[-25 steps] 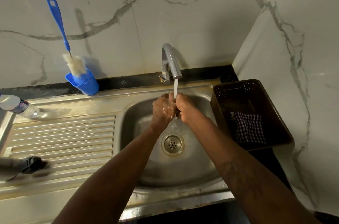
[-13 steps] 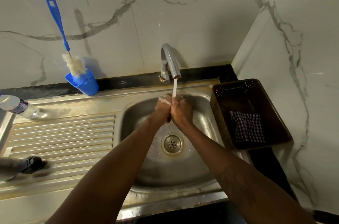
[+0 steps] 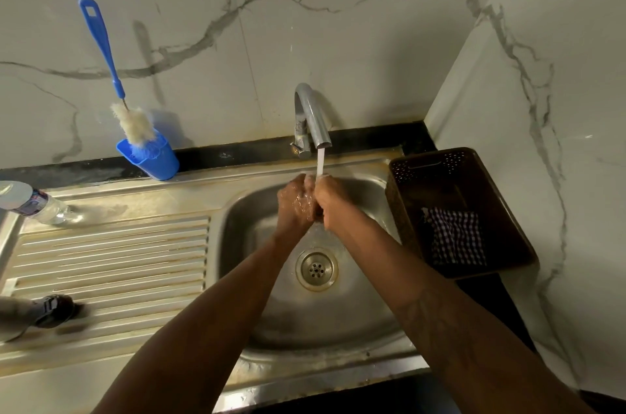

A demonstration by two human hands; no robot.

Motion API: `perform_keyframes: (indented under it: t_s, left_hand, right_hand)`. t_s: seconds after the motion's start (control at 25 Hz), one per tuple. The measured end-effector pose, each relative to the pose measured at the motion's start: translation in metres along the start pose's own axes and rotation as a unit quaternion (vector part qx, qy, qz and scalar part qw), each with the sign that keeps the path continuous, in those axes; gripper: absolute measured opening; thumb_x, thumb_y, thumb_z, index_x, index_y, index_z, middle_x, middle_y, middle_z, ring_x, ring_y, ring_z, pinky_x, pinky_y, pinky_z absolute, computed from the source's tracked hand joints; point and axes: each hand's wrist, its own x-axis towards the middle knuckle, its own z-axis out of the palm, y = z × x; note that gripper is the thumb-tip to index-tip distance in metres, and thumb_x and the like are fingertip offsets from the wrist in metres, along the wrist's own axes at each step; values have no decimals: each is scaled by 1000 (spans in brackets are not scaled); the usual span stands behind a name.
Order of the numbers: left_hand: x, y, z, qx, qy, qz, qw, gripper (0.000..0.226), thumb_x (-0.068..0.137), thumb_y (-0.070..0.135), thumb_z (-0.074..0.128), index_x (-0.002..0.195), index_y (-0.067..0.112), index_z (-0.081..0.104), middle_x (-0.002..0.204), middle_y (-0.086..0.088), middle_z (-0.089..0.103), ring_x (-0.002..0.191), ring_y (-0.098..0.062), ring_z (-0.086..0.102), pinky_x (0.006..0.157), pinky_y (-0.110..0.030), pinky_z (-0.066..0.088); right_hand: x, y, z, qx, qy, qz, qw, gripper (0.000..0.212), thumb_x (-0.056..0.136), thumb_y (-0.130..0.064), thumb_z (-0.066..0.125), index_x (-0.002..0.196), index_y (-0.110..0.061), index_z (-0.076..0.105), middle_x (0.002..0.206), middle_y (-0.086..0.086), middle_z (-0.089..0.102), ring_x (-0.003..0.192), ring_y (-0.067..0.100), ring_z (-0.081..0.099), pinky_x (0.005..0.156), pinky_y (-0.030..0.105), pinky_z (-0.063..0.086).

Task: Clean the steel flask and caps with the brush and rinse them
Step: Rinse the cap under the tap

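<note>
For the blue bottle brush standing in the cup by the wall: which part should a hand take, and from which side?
Take the brush by its blue handle, about midway up. The bristle end sits in the blue cup and the handle leans up and left toward the wall, so it is probably best to come from the front and lift along the tilt.
</note>
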Motion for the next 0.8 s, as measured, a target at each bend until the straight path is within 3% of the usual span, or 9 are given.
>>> perform_keyframes:
  t_s: [0.08, 0.16, 0.24, 0.32, 0.4, 0.52, 0.64, 0.72, 0.8]
  left_hand:
    - [-5, -8, -2, 12, 12, 124, 992, 22, 105, 35, 54, 108, 14, 62, 84, 0, 69, 74, -18, 68, 68, -30, 57]
    - [-7, -11, -6, 33, -5, 200, 979, 24, 107, 39, 49, 112, 17, 58, 85, 1, 69, 71, -15, 67, 67, -31, 57]
    - [0, -14, -8, 39, -16, 228, 973, 23, 109, 37, 48, 115, 17, 57, 89, 0, 68, 72, -13, 65, 68, -26, 54]
    - [5, -1, -7, 71, -24, 138, 988, 20, 111, 30, 46, 112, 14, 58, 92, 1, 64, 72, -9, 60, 66, -16, 49]
    - [10, 19, -4, -11, -79, -79, 994, 16, 111, 25, 47, 107, 15, 59, 93, 2, 59, 70, -8, 57, 53, -13, 48]
    - [9, 40, -18, -296, -127, -349, 880, 35, 108, 33, 50, 84, 13, 66, 73, -3, 63, 57, -13, 61, 45, -20, 50]
    - [3, 36, -33, -245, -242, -388, 855, 52, 105, 52, 40, 66, 20, 54, 57, 4, 48, 41, -8, 41, 38, -18, 33]
    - [6, 37, -25, -275, -211, -392, 852, 54, 104, 53, 38, 68, 19, 58, 60, 0, 53, 49, -12, 48, 45, -22, 41]
    - [9, 42, -13, -290, -141, -337, 884, 47, 108, 42, 41, 84, 12, 67, 74, -7, 64, 68, -21, 63, 65, -32, 53]
  right_hand:
    - [-8, -11, -7, 119, -25, 63, 991, 34, 107, -27, 45, 88, -10, 67, 65, 3, 58, 54, 15, 55, 60, 28, 54]
    - [-16, -18, -18, 146, -44, 91, 984, 34, 107, -26, 44, 91, -7, 67, 67, 6, 60, 51, 14, 56, 47, 28, 49]
    - [-21, -21, -20, 128, -60, 84, 986, 35, 108, -31, 42, 96, -9, 66, 75, 7, 62, 60, 17, 59, 49, 30, 49]
    - [-18, -16, -12, 52, -39, 24, 998, 41, 110, -41, 39, 99, -13, 67, 73, 4, 62, 61, 16, 60, 47, 26, 47]
    - [-9, 8, -4, -119, 29, -119, 985, 47, 111, -43, 37, 103, -11, 69, 77, 3, 67, 68, 18, 67, 52, 27, 50]
    - [5, 37, -24, -362, 110, -379, 844, 44, 109, -39, 43, 97, -7, 71, 85, 10, 73, 75, 23, 71, 67, 35, 57]
    - [10, 38, -45, -439, 63, -521, 729, 46, 106, -42, 40, 103, -9, 71, 93, 12, 75, 82, 27, 71, 75, 39, 58]
    - [8, 35, -39, -446, 67, -495, 743, 34, 102, -35, 50, 107, -8, 70, 96, 14, 74, 87, 31, 71, 77, 39, 57]
    - [12, 30, -21, -375, 92, -399, 832, 27, 104, -32, 55, 108, -8, 67, 95, 13, 72, 86, 29, 71, 74, 39, 59]
